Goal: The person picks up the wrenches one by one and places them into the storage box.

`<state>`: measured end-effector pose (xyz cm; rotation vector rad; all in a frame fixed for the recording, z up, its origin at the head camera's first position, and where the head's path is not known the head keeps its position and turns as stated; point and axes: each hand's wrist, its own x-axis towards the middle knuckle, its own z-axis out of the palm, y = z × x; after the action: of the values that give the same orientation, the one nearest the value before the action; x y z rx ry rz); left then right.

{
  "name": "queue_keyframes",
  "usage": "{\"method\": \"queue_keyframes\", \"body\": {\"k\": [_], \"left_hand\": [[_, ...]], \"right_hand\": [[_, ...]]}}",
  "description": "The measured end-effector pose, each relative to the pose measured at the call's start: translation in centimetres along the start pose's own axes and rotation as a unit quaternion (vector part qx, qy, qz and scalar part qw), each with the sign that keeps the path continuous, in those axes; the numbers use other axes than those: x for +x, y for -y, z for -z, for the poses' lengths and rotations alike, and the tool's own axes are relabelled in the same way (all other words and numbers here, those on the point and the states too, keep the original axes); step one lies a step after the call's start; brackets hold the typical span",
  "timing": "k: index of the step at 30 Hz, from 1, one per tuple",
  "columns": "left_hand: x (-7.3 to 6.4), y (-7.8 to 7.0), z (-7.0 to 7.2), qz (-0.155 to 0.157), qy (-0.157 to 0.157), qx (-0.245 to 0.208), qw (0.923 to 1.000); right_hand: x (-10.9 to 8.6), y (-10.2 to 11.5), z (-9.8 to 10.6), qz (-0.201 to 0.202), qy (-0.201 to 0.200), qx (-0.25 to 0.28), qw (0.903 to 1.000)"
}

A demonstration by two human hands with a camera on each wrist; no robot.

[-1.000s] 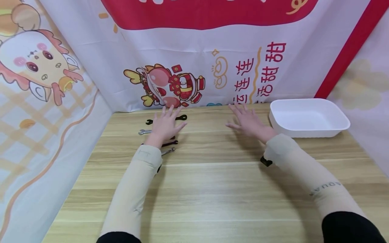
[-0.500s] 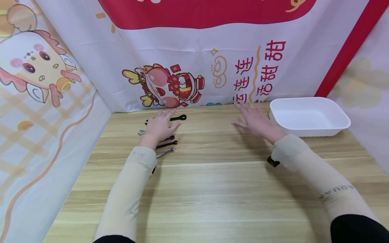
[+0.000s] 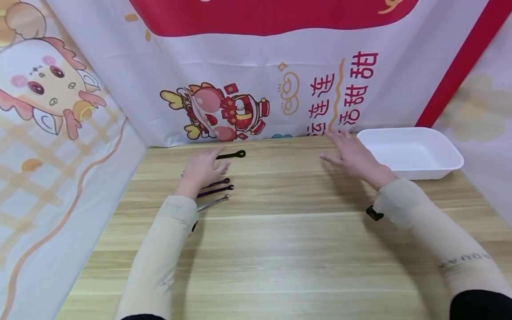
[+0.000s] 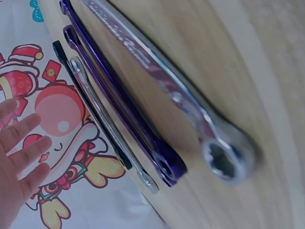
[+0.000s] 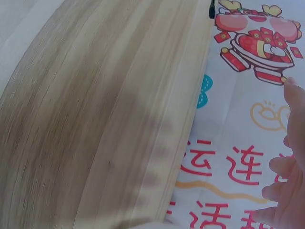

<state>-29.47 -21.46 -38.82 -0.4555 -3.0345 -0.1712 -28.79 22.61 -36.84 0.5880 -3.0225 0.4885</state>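
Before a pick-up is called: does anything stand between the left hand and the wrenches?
Nothing visible does. The left hand hovers over them, holding nothing, and in the left wrist view the five wrenches lie side by side on the table with nothing on top.

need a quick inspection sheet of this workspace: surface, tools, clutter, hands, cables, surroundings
surface: wood-grain table, with a light shine from overhead
job's things: black wrench, far silver wrench, two purple wrenches and near silver wrench, lying side by side at the left; white tray at the back right
clutter: nothing seen
left hand: fingers spread by the wrenches, holding nothing
right hand: fingers extended, left of the tray, holding nothing
cables: nothing seen
surroundings: printed cloth behind and on both sides
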Motion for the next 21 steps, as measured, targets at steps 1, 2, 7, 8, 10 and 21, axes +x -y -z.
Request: {"method": "queue_keyframes", "body": {"k": [1, 2, 7, 8, 10, 21], "left_hand": [[-0.1, 0.1, 0.0, 0.0, 0.002, 0.0, 1.0], [-0.2, 0.3, -0.1, -0.001, 0.004, 0.0, 1.0], [-0.6, 0.9, -0.2, 0.0, 0.01, 0.008, 0.9999], [-0.7, 1.0, -0.2, -0.001, 0.01, 0.007, 0.9999], [-0.8, 1.2, -0.3, -0.002, 0.009, 0.004, 0.9999], [-2.1, 2.6, -0.5, -0.014, 0.03, -0.049, 0.9982]], "right_hand": [[-0.1, -0.2, 0.1, 0.0, -0.003, 0.001, 1.0], [-0.3, -0.4, 0.2, -0.001, -0.007, 0.003, 1.0], [-1.1, -1.6, 0.8, -0.016, -0.017, 0.018, 0.9996], [-1.3, -1.9, 0.9, -0.02, -0.019, 0.021, 0.9994], [-1.6, -2.5, 1.1, -0.028, -0.019, 0.028, 0.999], [-2.8, -4.8, 1.5, -0.052, -0.027, 0.041, 0.9974]]}}
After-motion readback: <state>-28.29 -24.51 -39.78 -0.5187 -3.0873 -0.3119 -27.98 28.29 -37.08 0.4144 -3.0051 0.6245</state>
